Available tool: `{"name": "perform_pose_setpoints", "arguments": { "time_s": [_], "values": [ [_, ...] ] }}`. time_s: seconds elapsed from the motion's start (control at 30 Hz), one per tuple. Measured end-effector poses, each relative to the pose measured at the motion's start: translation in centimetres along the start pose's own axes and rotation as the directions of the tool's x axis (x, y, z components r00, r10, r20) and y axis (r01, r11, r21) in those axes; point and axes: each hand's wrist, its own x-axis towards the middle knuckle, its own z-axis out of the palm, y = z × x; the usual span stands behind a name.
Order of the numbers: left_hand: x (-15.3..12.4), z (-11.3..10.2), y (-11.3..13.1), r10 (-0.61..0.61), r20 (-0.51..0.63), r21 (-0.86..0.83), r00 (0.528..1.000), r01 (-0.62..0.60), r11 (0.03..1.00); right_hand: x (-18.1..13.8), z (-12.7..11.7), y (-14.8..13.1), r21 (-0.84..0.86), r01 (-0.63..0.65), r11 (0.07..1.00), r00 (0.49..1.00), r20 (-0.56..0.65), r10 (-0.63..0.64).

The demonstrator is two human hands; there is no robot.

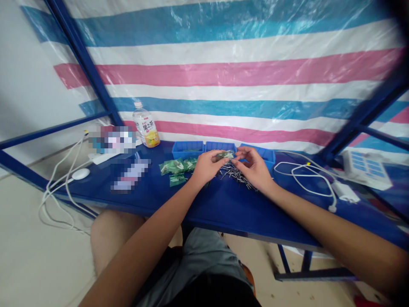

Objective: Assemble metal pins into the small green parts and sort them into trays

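Observation:
My left hand (206, 166) is closed around a small green part (225, 155), held up over the blue table (204, 204). Facing it, my right hand (254, 168) has its fingers pinched at the same part's right end; whether a pin is in the pinch is too small to tell. Under both hands lies a pile of thin metal pins (236, 175). Several more green parts (177, 167) lie in a heap just left of my left hand.
Three blue plastic bins (188, 149) stand behind my hands. A drink bottle (146, 128) stands at the back left. White cables (64, 183) and a white puck hang off the left edge. A white charger cable (315, 181) and a power strip (366, 168) lie right.

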Motion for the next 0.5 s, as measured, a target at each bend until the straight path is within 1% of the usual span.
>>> {"name": "perform_pose_setpoints", "arguments": {
  "time_s": [0.1,0.17,0.23,0.33,0.37,0.43,0.5],
  "values": [
    [-0.11,0.21,0.3,0.001,0.056,-0.081,0.998,0.003,0.997,0.06,-0.19,0.15,0.045,-0.057,0.997,0.996,0.078,0.053],
    [-0.1,0.25,0.38,0.003,0.075,-0.099,0.997,0.004,0.995,0.08,-0.27,0.15,0.06,-0.104,0.993,0.99,0.1,0.098],
    [-0.03,0.2,0.38,0.01,0.049,-0.081,0.999,-0.006,0.997,0.18,-0.37,0.18,0.066,-0.14,0.988,0.988,0.078,0.135],
    [-0.01,0.14,0.43,0.048,-0.047,0.01,0.998,-0.048,0.999,0.47,-0.59,0.31,0.09,-0.144,0.986,0.989,-0.03,0.147],
    [-0.08,0.19,0.5,0.067,-0.055,0.039,0.996,-0.065,0.997,0.54,-0.65,0.33,0.104,-0.134,0.986,0.988,-0.07,0.141],
    [-0.32,0.47,0.71,0.101,-0.006,0.062,0.995,-0.1,0.993,0.54,-0.65,0.23,0.121,-0.117,0.986,0.986,-0.106,0.13],
    [-0.59,0.85,0.9,0.128,0.07,0.036,0.989,-0.131,0.991,0.31,-0.46,-0.09,0.126,-0.116,0.985,0.99,-0.067,0.125]
  ]
}}
